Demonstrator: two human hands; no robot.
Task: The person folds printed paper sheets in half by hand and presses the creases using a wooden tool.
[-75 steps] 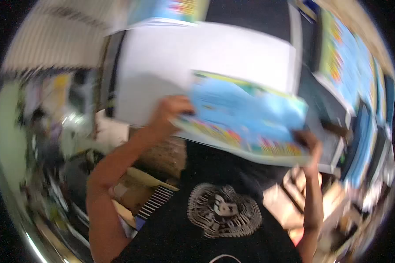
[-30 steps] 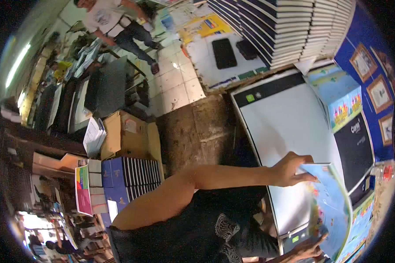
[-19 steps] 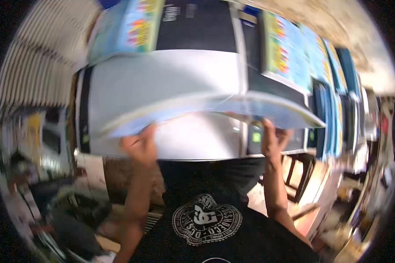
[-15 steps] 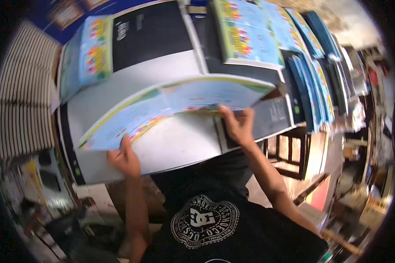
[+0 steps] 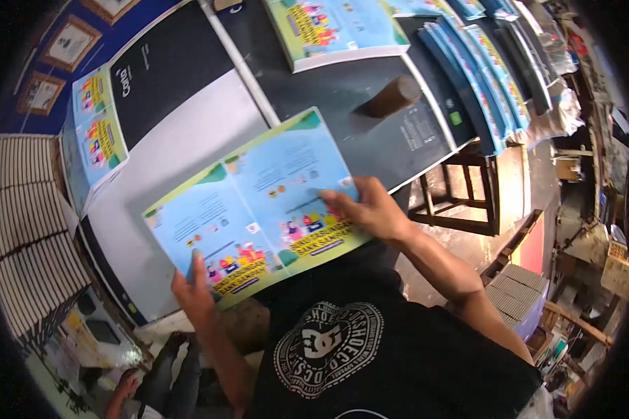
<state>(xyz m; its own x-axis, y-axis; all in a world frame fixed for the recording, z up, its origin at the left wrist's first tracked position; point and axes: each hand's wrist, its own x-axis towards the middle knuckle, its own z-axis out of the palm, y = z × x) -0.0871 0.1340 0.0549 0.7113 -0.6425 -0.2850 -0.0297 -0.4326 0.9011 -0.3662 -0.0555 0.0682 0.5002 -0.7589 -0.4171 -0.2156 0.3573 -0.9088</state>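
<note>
A light blue printed cover sheet (image 5: 272, 160) with yellow lettering and cartoon figures is held between my two hands, low over the near edge of the table. It is almost flat and slanted, its right end farther from me. My left hand (image 5: 197, 297) pinches the sheet's lower left edge, thumb on top. At the right edge, my right hand (image 5: 374, 209) grips it with the thumb on the printed face and the other fingers partly hidden. Beyond the sheet, a brown cylindrical block (image 5: 393, 96) stands on the dark board (image 5: 328, 91).
Stacks of similar printed sheets lie at the back (image 5: 342, 31) and the left (image 5: 98, 133). More blue bundles (image 5: 468, 84) line the right side. Striped piles of book blocks (image 5: 31, 202) rise at far left. Another person's hand (image 5: 126, 384) shows at lower left. A wooden stool (image 5: 461, 195) stands right.
The sheet was bowed in an arch and now lies flatter, closer to my body, with its print facing up. The brown block has come into clear view. My view has shifted.
</note>
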